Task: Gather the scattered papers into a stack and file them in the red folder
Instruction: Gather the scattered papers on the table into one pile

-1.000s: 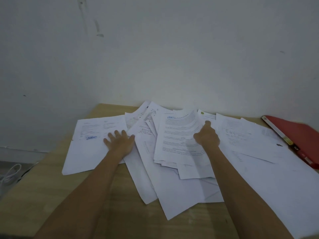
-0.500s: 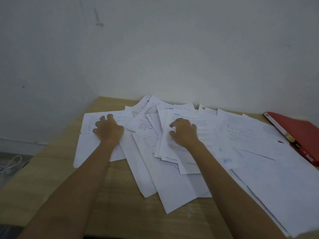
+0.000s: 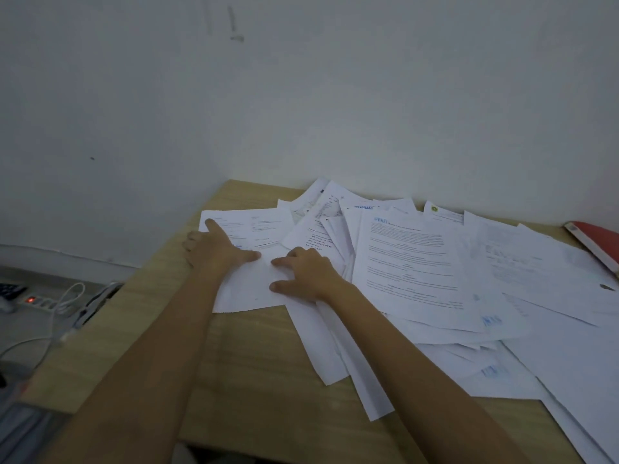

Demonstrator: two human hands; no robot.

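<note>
Wood tabletop (image 3: 261,363) is lying bare nearest, w/ both forearms reaching out over it. Off the table, down left of the left forearm, a power strip (image 3: 40,301) is glowing red among cables.

Next out, the left hand (image 3: 217,252) is pressing flat on a white sheet (image 3: 248,289). Its index finger (image 3: 214,229) is stretching to the sheet's far corner, its thumb is spreading toward the other hand, and it's gripping nothing. Can't tell whether its outer fingers are hooking the sheet's edge.

The right hand (image 3: 306,272) is sitting just beside it on the same sheet, knuckles raised, fingertips & thumb bearing down, also holding nothing. Prob both are pinning this sheet b/c it's lying out on the left fringe, so it can be slid over to join the rest.

Scattered papers (image 3: 408,262) are fanning out right of the right hand, overlapping at all angles, w/ a few running behind both hands toward the wall (image 3: 301,95). Nothing is looking squared into a stack yet, so gathering seems to be only starting.

Red folder (image 3: 599,241) is lying flat far right of the right hand, well apart from it, at the papers' outer fringe
</note>
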